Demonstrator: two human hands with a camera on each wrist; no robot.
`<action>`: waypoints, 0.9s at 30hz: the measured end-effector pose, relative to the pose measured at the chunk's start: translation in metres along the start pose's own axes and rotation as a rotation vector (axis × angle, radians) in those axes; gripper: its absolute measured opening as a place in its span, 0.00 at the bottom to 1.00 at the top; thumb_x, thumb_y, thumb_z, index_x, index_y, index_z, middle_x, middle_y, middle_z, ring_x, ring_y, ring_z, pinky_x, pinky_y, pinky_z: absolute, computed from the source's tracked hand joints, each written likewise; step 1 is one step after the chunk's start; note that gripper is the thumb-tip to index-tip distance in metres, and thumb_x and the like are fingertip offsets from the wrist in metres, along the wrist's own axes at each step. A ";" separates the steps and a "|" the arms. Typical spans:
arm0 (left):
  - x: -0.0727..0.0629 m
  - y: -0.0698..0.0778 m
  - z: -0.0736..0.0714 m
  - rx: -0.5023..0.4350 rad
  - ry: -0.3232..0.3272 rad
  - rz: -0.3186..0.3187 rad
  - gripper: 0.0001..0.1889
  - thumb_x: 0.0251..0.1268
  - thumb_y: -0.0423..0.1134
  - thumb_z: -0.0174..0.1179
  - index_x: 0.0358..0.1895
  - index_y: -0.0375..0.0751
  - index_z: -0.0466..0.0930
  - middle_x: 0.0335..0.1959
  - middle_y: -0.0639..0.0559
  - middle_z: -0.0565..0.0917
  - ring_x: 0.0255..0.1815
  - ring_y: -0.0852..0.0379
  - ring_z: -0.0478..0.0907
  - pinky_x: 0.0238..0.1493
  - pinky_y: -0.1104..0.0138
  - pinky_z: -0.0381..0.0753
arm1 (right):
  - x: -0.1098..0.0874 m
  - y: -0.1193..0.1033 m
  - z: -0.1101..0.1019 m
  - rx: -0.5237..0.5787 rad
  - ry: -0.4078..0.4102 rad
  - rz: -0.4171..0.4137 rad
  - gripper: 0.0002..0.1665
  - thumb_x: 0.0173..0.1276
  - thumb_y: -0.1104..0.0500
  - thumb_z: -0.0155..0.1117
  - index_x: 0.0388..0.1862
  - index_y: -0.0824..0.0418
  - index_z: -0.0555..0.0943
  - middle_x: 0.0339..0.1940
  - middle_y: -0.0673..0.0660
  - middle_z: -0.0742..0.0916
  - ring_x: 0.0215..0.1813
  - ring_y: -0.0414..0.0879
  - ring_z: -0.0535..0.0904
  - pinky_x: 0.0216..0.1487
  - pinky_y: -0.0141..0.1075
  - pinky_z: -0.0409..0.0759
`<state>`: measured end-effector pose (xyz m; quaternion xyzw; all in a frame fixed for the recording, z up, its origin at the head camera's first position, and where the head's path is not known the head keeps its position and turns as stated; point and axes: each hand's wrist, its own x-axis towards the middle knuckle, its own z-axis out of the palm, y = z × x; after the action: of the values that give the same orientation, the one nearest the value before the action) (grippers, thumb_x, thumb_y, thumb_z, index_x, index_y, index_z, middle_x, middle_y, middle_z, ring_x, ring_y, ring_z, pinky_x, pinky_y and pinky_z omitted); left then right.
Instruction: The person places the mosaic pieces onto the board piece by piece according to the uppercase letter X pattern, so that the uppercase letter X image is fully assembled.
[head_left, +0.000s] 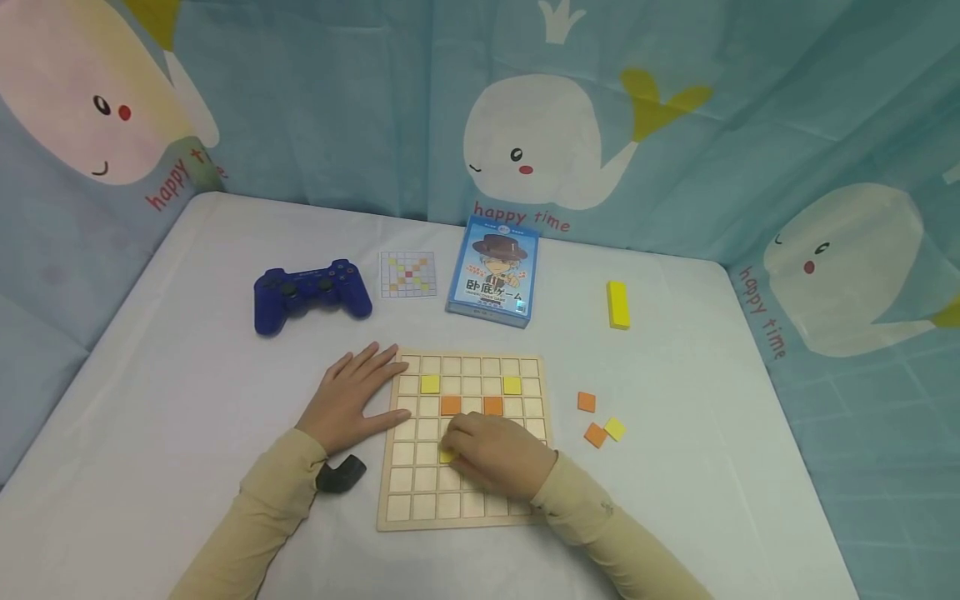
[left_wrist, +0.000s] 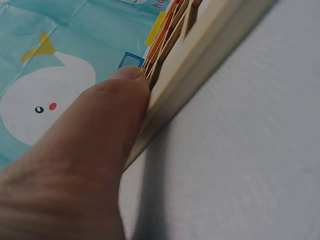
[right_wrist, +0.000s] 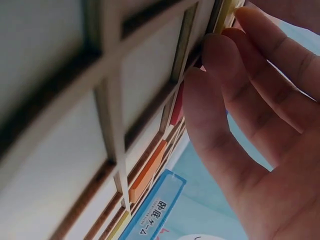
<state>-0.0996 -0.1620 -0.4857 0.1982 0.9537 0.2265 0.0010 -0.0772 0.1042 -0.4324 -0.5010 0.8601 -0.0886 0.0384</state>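
Observation:
A square wooden grid board [head_left: 401,477] lies on the white table. My left hand [head_left: 348,400] rests along its left edge, fingers spread and straight. In the left wrist view the thumb [left_wrist: 100,115] presses against the board's rim. My right hand [head_left: 498,454] is over the middle of the board with fingers curled, fingertips at a yellow tile [head_left: 447,457] by a lower-left cell. The right wrist view shows that yellow tile [right_wrist: 226,16] at the fingertips and a red tile [right_wrist: 177,106] beyond the thumb. Two orange tiles [head_left: 451,406] and two other yellow tiles [head_left: 430,384] sit in upper cells.
Right of the board lie two loose orange tiles [head_left: 587,402] and a yellow one [head_left: 615,429]. Behind are a blue game controller [head_left: 311,292], a pattern card [head_left: 408,275], a blue game box [head_left: 495,271] and a yellow block [head_left: 618,305]. A black curved object [head_left: 343,475] lies by the left wrist.

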 end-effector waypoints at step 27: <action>0.000 -0.002 0.002 -0.006 -0.003 -0.001 0.39 0.57 0.68 0.57 0.69 0.52 0.67 0.75 0.51 0.61 0.77 0.47 0.49 0.75 0.48 0.45 | -0.060 0.030 -0.022 -0.004 0.168 0.140 0.14 0.59 0.60 0.70 0.44 0.56 0.79 0.42 0.49 0.81 0.43 0.41 0.80 0.43 0.31 0.82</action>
<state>-0.1002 -0.1627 -0.4883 0.1978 0.9532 0.2288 0.0033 -0.0765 0.1728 -0.4177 -0.4306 0.8933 -0.1257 -0.0288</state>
